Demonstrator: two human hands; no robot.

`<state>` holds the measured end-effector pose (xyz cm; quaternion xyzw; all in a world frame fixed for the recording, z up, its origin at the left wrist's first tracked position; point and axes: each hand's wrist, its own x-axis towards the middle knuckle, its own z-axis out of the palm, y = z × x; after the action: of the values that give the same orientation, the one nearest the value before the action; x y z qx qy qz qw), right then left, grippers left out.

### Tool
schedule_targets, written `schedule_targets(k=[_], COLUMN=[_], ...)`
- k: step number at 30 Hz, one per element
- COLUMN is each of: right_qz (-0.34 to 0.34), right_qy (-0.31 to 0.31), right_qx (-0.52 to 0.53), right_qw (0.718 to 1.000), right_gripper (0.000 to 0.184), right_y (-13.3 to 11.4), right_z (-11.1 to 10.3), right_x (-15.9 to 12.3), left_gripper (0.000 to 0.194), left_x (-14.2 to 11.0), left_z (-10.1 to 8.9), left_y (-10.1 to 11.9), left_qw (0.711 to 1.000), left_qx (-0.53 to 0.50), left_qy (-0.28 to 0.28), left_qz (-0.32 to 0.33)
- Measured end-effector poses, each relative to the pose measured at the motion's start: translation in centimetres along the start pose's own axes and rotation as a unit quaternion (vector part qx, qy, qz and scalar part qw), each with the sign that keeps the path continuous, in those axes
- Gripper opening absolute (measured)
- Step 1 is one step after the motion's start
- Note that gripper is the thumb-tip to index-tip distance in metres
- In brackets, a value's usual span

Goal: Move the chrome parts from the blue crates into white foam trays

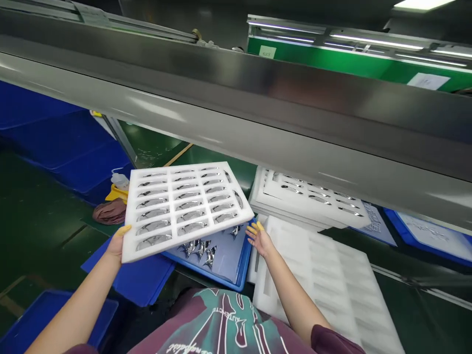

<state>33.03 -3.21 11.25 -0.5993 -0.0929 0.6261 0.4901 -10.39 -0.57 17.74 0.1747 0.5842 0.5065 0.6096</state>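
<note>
A white foam tray (pixel 172 213) with slots full of shiny curved metal-looking parts is held up, tilted, in front of me. My left hand (pixel 118 241), a yellow cover on a fingertip, is closed on its lower left corner. Just beyond the tray's right corner, my right hand (pixel 260 239) is apart from it, palm up, fingers spread, with yellow covers on some fingertips. Beneath the tray sits a blue bin (pixel 241 268), partly hidden, with several shiny parts (pixel 201 249) lying on a pale sheet inside.
Stacked white foam trays (pixel 332 290) stand at the right. Behind them, another stack holds a filled foam tray (pixel 313 194). A long metal lamp housing (pixel 236 118) crosses above the bench. Left are blue sheets (pixel 142 280), a brown cloth (pixel 109 212) and a clear bottle (pixel 120 181).
</note>
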Motion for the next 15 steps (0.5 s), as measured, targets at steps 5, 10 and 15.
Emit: schedule_targets(k=[5, 10, 15], right_qz=[0.010, 0.015, 0.037], right_qy=[0.066, 0.096, 0.125], right_qx=[0.004, 0.006, -0.008], right_qw=[0.998, 0.995, 0.991], right_gripper=[0.025, 0.032, 0.035], right_y=[5.3, 8.9, 9.8], right_z=[-2.0, -3.0, -2.2], right_x=[-2.2, -5.1, -7.0], left_gripper=[0.048, 0.039, 0.033], left_x=[6.8, 11.9, 14.8], left_z=[5.9, 10.5, 12.7], left_y=[3.8, 4.1, 3.6], left_qw=[0.998, 0.992, 0.989], left_qx=[-0.012, -0.009, 0.002], left_qy=[-0.057, -0.117, -0.132], left_qz=[-0.039, -0.036, -0.062])
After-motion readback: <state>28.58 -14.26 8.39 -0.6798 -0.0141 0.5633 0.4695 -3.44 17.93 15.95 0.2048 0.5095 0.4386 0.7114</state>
